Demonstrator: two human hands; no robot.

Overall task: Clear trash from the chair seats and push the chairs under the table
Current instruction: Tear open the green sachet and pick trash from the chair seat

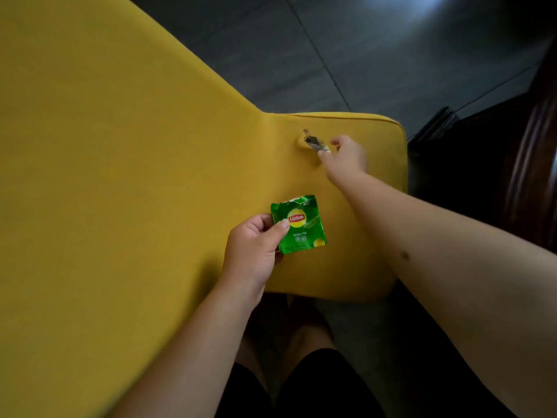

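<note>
Over a yellow upholstered chair seat, the left hand pinches a torn green Lipton tea-bag wrapper between thumb and fingers — while the right hand pinches a small crumpled silvery scrap near the seat's back crease — dark tiled floor beyond.

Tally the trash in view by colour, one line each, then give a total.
Green: 1, the Lipton tea wrapper pinched in the left hand.
Silvery grey: 1, the small crumpled wrapper in the grip of the right hand, over the yellow chair seat.
Total: 2 pieces of trash.
</note>
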